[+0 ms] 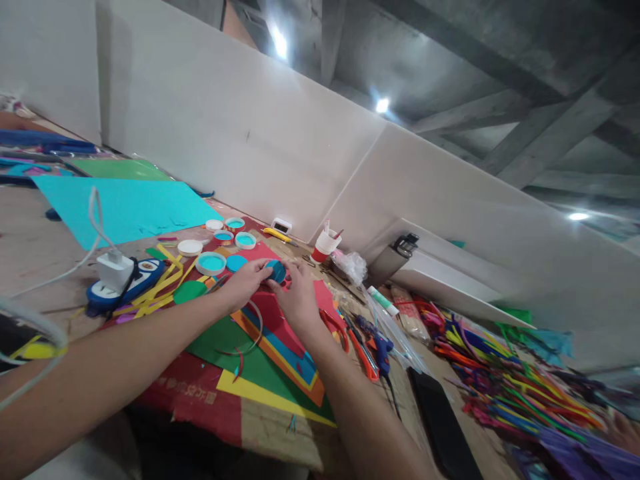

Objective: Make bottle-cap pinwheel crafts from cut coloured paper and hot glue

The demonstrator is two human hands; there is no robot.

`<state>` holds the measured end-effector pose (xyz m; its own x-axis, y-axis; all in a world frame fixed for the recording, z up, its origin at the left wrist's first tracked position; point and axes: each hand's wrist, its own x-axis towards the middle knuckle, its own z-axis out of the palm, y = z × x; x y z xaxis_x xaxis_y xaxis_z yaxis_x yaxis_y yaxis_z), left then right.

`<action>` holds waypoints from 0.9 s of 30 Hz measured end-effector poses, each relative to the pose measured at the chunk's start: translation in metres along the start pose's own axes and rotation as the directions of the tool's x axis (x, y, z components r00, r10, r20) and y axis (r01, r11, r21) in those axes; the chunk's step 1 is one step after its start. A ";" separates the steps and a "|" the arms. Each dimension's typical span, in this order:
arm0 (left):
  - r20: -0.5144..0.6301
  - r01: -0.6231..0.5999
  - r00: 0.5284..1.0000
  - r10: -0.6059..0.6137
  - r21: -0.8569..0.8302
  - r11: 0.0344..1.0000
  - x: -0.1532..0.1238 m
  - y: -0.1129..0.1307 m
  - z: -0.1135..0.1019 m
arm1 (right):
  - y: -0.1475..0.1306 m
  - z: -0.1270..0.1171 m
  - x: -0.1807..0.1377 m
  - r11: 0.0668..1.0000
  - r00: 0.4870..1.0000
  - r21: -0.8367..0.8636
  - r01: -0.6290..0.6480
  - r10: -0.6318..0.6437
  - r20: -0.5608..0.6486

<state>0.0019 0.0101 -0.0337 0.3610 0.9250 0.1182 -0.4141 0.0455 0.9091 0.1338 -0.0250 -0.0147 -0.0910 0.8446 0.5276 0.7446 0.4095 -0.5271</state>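
Head view: left hand (250, 277) and right hand (299, 293) pinched on round blue piece (275, 271), likely unfinished. White-rimmed cyan discs (211, 263) look done.

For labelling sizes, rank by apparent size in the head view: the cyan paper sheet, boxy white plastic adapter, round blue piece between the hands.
1. Cyan sheet
2. White adapter
3. Blue piece

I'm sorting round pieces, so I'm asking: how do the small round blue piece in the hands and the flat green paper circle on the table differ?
The small round blue piece is held up by the left hand and the right hand; the flat green paper circle lies untouched by either. In this view, the small round blue piece looks smaller than the flat green paper circle. Both have a rounded outline.
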 end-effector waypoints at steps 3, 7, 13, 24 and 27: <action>-0.021 0.007 1.000 -0.007 0.007 1.000 0.000 0.000 0.001 | 0.003 -0.002 0.002 0.995 0.999 0.088 -0.041 0.044 -0.029; -0.043 0.020 0.999 -0.016 0.098 0.995 -0.002 0.000 0.002 | 0.006 -0.002 0.005 0.982 0.993 0.150 -0.114 0.119 -0.023; -0.156 -0.053 0.985 0.068 0.101 0.994 -0.008 0.007 0.006 | 0.009 -0.006 0.025 0.945 0.983 0.277 -0.176 0.182 0.003; -0.070 -0.200 0.978 0.198 -0.023 0.980 -0.023 0.035 0.012 | 0.016 0.026 0.075 0.847 0.972 0.486 -0.215 0.137 0.191; 0.089 -0.084 0.992 0.088 -0.048 0.995 -0.029 0.031 0.019 | 0.017 0.040 0.079 0.912 0.974 0.376 -0.162 0.085 0.212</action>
<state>-0.0056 -0.0221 -0.0019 0.3960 0.8883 0.2327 -0.4829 -0.0141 0.8756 0.1130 0.0630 -0.0089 -0.1652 0.9303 0.3275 0.4453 0.3667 -0.8169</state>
